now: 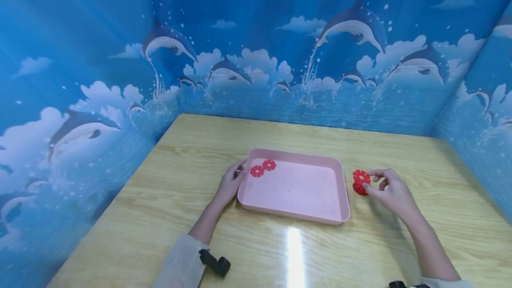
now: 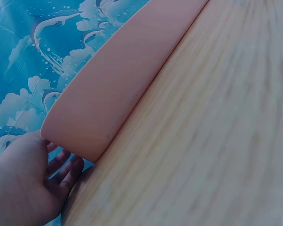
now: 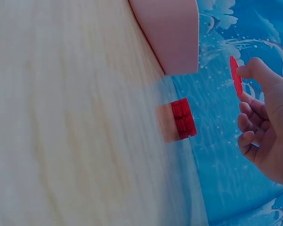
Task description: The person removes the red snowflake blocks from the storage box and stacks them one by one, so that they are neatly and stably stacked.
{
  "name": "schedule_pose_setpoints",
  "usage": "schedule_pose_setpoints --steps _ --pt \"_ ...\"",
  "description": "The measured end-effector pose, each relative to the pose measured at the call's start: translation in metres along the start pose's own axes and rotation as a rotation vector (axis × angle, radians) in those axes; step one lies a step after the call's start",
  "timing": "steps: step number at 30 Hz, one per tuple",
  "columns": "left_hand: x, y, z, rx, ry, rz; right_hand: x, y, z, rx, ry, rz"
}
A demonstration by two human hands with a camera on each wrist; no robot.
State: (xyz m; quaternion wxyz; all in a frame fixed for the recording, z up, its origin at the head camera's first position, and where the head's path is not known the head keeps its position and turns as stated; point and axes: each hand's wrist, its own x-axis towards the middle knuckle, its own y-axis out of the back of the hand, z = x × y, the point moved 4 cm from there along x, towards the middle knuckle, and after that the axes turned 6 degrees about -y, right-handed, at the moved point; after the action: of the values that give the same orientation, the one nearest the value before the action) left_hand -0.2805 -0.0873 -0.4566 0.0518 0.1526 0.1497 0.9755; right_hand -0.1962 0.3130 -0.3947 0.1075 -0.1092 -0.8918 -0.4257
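A shallow pink tray (image 1: 296,215) sits on the table, with two red notched discs (image 1: 257,171) lying inside near its far left corner. My left hand (image 1: 232,182) rests against the outside of the tray's left wall, fingers loosely bent; the left wrist view shows them partly behind the tray's corner. Right of the tray, my right hand (image 1: 394,192) pinches a red notched disc (image 3: 236,76) between thumb and index finger, the other fingers curled. Below the held disc, a short stack of red discs (image 3: 183,119) stands on the table, apart from it in the right wrist view.
The light wood-grain table (image 1: 192,146) extends around the tray, with a bright light reflection in front of it. Behind and at both sides hangs a blue curtain (image 1: 264,34) printed with dolphins and clouds. A black strap (image 1: 214,262) circles the left sleeve.
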Motion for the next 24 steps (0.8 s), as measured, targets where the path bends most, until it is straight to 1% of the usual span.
schedule_pose_setpoints --steps 8,13,18,20,24 --pt "0.002 -0.001 -0.003 -0.017 0.024 0.001 -0.002 -0.002 0.017 0.013 0.009 0.017" --pt "0.001 -0.001 -0.004 -0.009 0.016 0.000 -0.004 -0.006 0.030 0.021 -0.005 0.009" --pt "0.001 -0.001 -0.002 -0.003 0.031 0.000 -0.005 -0.011 0.040 0.037 -0.020 0.002" --pt "0.000 0.000 0.002 -0.016 0.033 0.001 -0.005 -0.013 0.043 0.044 -0.015 0.001" --pt "-0.005 0.002 0.023 -0.020 0.012 -0.004 -0.004 -0.016 0.048 0.057 0.000 -0.002"
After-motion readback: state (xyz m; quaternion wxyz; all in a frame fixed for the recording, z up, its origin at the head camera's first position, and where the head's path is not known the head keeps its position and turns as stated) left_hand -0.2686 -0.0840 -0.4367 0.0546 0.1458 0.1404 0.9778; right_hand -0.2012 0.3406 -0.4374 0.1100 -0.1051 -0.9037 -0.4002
